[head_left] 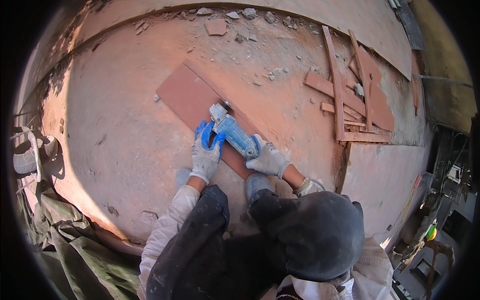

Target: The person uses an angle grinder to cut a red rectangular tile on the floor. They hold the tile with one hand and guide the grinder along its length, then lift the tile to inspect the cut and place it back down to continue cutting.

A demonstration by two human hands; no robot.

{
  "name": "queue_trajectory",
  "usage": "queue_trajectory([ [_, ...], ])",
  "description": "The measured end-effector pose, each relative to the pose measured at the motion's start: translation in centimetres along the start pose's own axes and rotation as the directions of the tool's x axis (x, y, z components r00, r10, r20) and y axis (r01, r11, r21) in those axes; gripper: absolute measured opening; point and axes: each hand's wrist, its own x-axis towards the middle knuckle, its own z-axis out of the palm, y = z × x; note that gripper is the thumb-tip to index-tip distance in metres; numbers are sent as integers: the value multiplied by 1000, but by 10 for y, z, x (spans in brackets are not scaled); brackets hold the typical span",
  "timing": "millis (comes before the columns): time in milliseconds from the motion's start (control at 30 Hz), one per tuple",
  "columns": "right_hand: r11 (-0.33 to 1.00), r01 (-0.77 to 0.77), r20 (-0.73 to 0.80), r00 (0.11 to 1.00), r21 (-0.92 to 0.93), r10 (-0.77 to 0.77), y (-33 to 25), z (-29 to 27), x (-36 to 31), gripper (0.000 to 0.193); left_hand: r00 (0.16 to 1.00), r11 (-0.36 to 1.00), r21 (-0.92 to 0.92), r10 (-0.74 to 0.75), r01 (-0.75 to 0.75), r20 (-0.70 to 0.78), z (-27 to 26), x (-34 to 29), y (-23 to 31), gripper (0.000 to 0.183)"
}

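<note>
A blue angle grinder (pixel 235 134) with a grey metal head lies across a long reddish-brown tile (pixel 187 95) on the ground. Its cutting disc (pixel 226 105) meets a line running lengthwise near the tile's right edge; a narrow strip lies beyond that line. My right hand (pixel 270 159), in a grey glove with blue coating, is wrapped round the rear of the grinder's body. My left hand (pixel 205 152), gloved the same way, has its fingers curled at the grinder's side near the head; what exactly they grip there is partly hidden. My shoes flank the tile's near end.
Broken tile pieces and cut strips (pixel 367 95) are piled at the right. Rubble (pixel 248 13) and a loose tile piece (pixel 215 27) lie along the far edge. Crumpled green tarp (pixel 75 250) lies at the lower left, below a grey coiled object (pixel 30 155). Reddish dust coats the concrete.
</note>
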Motion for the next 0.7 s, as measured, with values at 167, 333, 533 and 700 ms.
queue_trajectory([
  [167,998,-15,-14,1000,53,16,4,4,-5,68,1000,999,48,26,-25,-4,2,-4,-1,57],
  [333,1000,16,-14,1000,14,-16,1,1,-2,80,1000,1000,0,18,-18,-16,3,-3,-3,56],
  [533,999,-6,3,1000,35,6,-1,1,-5,80,999,996,75,52,-51,-4,1,-1,-6,56],
  [700,1000,-20,23,1000,16,20,0,3,-4,82,999,996,79,49,-49,5,1,-2,-6,56],
])
